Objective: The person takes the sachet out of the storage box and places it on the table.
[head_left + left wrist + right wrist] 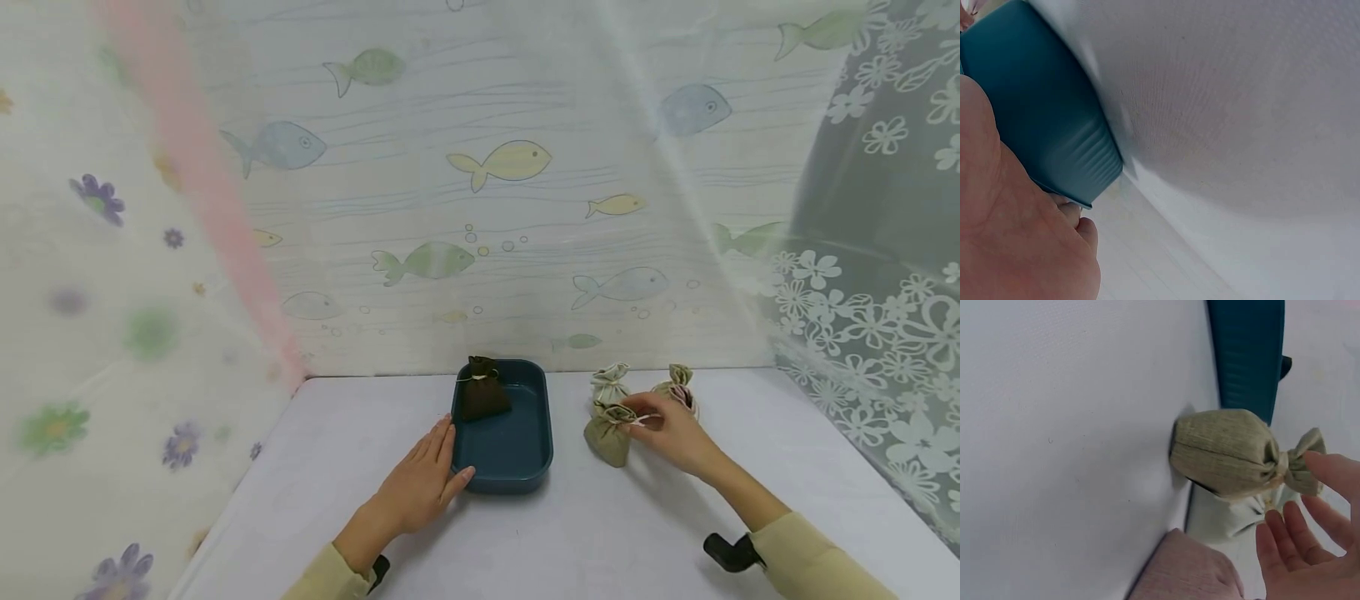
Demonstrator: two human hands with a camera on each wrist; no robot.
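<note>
A dark blue rectangular tray (pixel 501 485) stands on the table, with a dark brown drawstring pouch (pixel 483 402) at its far left inside. My left hand (pixel 418 483) rests against the tray's left side, fingers straight along the wall and thumb at the near corner. To the right of the tray, an olive-green drawstring pouch (pixel 1222 450) stands on the cloth. My right hand (pixel 675 433) has thumb and index finger around its gathered top; the other fingers are loosely bent below. Close behind it is a pale whitish pouch (pixel 609 383).
Another pouch (pixel 679 379), with a greenish top, stands beyond the right hand and is partly hidden by it. A pinkish pouch (pixel 1188 572) shows in the right wrist view. White cloth covers the table (pixel 585 542); a fish-patterned curtain (pixel 525 250) hangs along its back edge.
</note>
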